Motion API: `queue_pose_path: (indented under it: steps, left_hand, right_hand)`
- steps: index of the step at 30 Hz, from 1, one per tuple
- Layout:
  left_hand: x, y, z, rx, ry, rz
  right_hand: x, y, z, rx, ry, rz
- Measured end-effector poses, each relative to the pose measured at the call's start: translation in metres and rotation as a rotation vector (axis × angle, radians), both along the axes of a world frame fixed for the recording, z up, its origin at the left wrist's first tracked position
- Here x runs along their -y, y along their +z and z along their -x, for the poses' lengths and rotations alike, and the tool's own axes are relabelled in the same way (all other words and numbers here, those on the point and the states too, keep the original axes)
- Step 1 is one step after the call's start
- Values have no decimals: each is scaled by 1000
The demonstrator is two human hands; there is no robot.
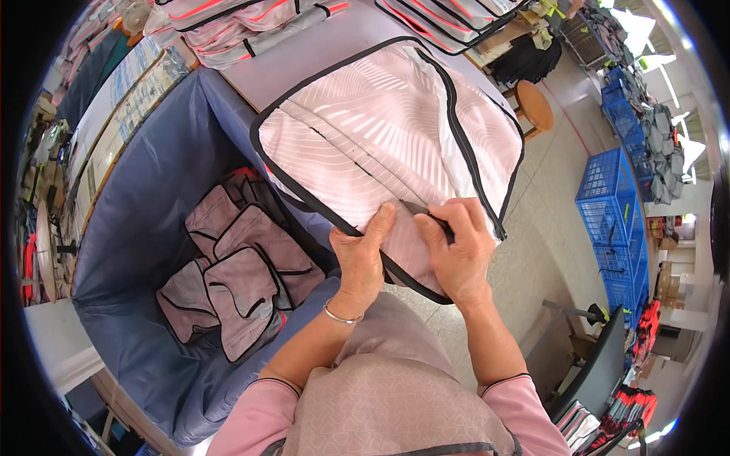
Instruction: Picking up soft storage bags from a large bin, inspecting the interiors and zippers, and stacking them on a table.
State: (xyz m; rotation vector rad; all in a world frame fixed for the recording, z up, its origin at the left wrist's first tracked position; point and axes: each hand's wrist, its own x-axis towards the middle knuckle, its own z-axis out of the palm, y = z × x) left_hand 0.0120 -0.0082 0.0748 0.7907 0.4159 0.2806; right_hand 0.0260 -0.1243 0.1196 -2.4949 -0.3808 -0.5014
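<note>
A pale pink patterned fabric piece [365, 99] with black-bound edges lies spread before me, its far part over the table. A black-edged strip crosses its right side, and a seam with short dark marks runs toward my hands. My left hand [361, 258] grips the near edge, thumb on top and fingers hidden beneath. In my closed right hand [464, 251] is a small dark pointed tool [414, 207], its tip at the seam; most of it is hidden, so I cannot tell its kind.
To the left, a large blue fabric-lined bin [137, 228] holds several pink sewn pieces [239, 281]. Stacks of similar pieces [243, 30] lie on the table [266, 72]. A round wooden stool [534, 106] and blue crates [608, 205] stand on the right.
</note>
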Motion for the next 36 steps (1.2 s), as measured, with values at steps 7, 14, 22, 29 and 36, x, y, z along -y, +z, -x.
queue_pose_path:
  steps: [7, 14, 22, 29, 36]
  left_hand:
    - [-3, -5, 0, -19, -18, -20]
    - [-4, -7, -2, -14, -7, -67]
    - [-8, -8, -2, -49, -4, -49]
    - [-11, -12, -2, -49, -6, -27]
    - [-14, -15, -2, -67, 3, -37]
  right_hand:
    - [3, 1, 1, -56, -41, -181]
    - [1, -5, 0, 94, 2, 89]
    - [5, 0, -7, -12, -47, -113]
    - [8, -4, -15, 45, 93, 35]
    - [-5, -1, -15, 24, 86, 55]
